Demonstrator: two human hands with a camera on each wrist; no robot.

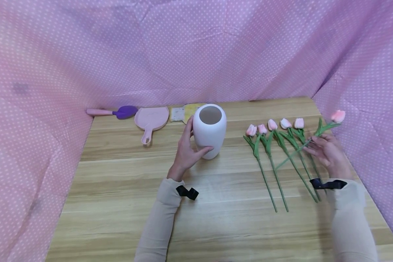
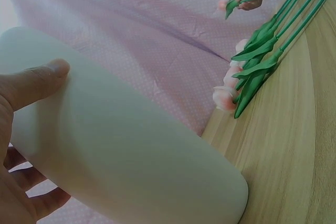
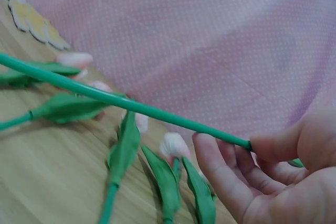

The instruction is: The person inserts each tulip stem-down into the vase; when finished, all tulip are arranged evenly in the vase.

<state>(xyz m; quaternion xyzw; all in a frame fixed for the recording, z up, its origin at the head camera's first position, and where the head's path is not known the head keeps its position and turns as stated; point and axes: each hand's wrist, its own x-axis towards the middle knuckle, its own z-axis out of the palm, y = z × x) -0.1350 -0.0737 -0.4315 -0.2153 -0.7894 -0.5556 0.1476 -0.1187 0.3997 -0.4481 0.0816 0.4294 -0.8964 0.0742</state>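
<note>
In the head view a white vase (image 1: 210, 134) stands on the wooden table with its round mouth facing up. My left hand (image 1: 189, 153) grips it from the left, thumb across the front and fingers round the far side; the left wrist view shows the thumb on its smooth wall (image 2: 131, 129). At the right, my right hand (image 1: 329, 153) pinches the stem of a pink artificial tulip (image 1: 338, 116) between thumb and fingers. That green stem (image 3: 131, 107) slants across the right wrist view, raised over several other tulips (image 1: 272, 125) lying in a row on the table.
Along the back edge lie a purple trowel with a pink handle (image 1: 126, 112), a pink dustpan-like scoop (image 1: 152, 118) and a yellow and grey flat piece (image 1: 178, 113), partly behind the vase. Pink dotted cloth (image 1: 196, 51) hangs round the back and sides of the table (image 1: 124, 203).
</note>
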